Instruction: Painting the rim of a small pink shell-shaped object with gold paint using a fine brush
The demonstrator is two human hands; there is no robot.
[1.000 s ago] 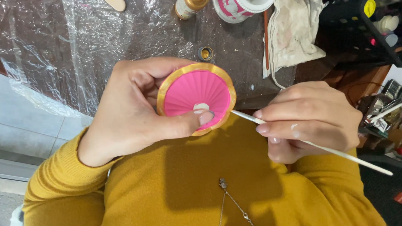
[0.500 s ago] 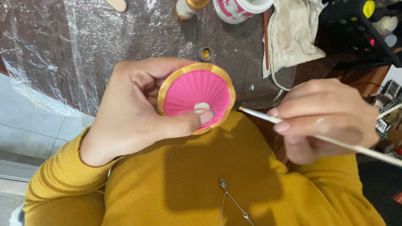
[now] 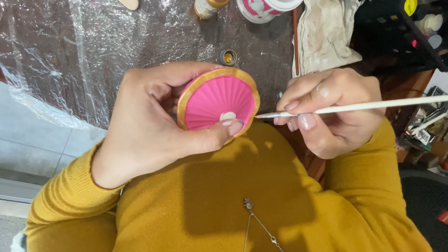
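Head view shows the left hand (image 3: 150, 127) closed around a pink fluted dish (image 3: 217, 102) with a gold-painted rim, thumb pressed across its lower edge and fingers curled behind it. The dish is held in the air above the person's mustard-yellow sweater (image 3: 212, 203), at the near edge of the plastic sheet (image 3: 77, 52) that covers the table. The right hand (image 3: 330, 110), just right of the dish, pinches a thin white paintbrush (image 3: 376, 104) between thumb and fingertips; the brush lies nearly level, its tip at the dish's right rim, though whether the bristles actually touch the gold band is hard to tell.

Beyond the dish, on the plastic sheet, stand a small gold paint bottle (image 3: 212, 0) and its loose cap (image 3: 228, 56), with a pink and white cup (image 3: 271, 1) and a stained cloth (image 3: 326, 28) further right.

The likeliest slip, as I judge it, is gold straying onto the pink ribs if the brush hand wobbles, since it has no rest. The thumb also sits close to the rim and could smear wet paint, and a drip would land on the sweater below.
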